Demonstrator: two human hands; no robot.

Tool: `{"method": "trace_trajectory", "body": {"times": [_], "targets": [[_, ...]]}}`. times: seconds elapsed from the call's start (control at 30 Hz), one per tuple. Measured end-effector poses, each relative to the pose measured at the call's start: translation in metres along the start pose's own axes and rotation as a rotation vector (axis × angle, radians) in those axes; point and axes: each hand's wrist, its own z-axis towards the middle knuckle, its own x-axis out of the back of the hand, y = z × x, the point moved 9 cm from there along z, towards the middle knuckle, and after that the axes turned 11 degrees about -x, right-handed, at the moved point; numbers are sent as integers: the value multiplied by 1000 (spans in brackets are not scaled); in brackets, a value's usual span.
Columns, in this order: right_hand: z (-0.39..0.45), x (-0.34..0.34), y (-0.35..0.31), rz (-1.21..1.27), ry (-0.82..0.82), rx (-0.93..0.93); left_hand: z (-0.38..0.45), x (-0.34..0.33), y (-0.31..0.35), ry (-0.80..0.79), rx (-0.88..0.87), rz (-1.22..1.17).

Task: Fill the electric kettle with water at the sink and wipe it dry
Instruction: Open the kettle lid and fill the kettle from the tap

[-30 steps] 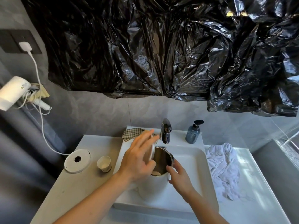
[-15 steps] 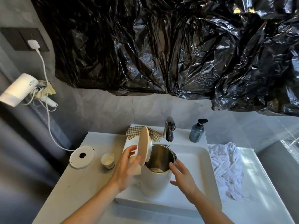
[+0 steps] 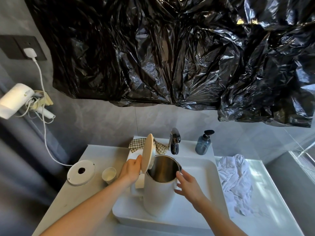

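A white electric kettle with a steel inside stands in the white sink basin. Its round lid is tipped up on the hinge. My left hand touches the back of the raised lid with straight fingers, above the kettle's handle. My right hand rests with spread fingers against the kettle's right side by the rim. The dark tap stands just behind the kettle. A crumpled white towel lies on the counter to the right of the basin.
The kettle's round base with its white cable lies on the counter at left, beside a small cup. A checked cloth and a soap bottle sit behind the basin. Black plastic sheeting covers the wall above.
The lid has swung from partly raised under my left hand to fully upright. My left hand moved back to the lid's outer face; my right hand slid onto the kettle's side.
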Motion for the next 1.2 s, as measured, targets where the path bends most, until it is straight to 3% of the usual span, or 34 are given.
{"method": "trace_trajectory", "body": {"times": [0.13,0.7,1.2], "targets": [[11,7,-3,-9,15,-23,17,1,12,93,-14,25],[30,42,-23,41,148,-63,53,-18,35,146,41,-146],[40,67,-50,-15,302,34,64,-23,48,200,17,-288]]}}
